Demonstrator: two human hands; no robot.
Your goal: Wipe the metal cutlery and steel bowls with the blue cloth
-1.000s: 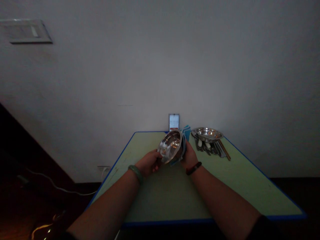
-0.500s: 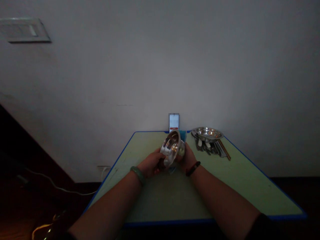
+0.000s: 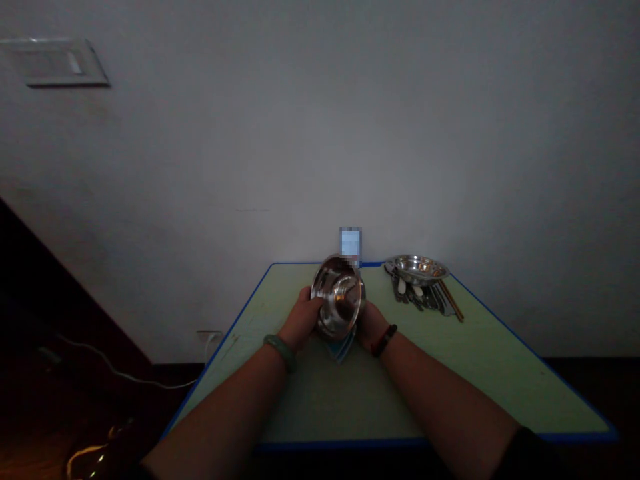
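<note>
Both hands hold a round stainless steel bowl (image 3: pixel 339 297) above the middle of the green table (image 3: pixel 350 400), its shiny inside tilted towards me. My left hand (image 3: pixel 301 319) grips its left side. My right hand (image 3: pixel 371 325) sits at its right side, partly hidden behind the rim. A blue cloth (image 3: pixel 342 348) hangs below the bowl between my hands, and its upper part is hidden.
A shallow steel dish (image 3: pixel 419 270) rests on a pile of cutlery (image 3: pixel 417 298) at the table's back right, with wooden chopsticks (image 3: pixel 451 301) beside it. A phone (image 3: pixel 351 243) stands upright at the back edge. The table has a blue rim; a white cable (image 3: pixel 130 377) lies on the dark floor.
The bowl has turned so its inside faces me more. The blue cloth has shifted from behind the bowl to hang below it, nearer me.
</note>
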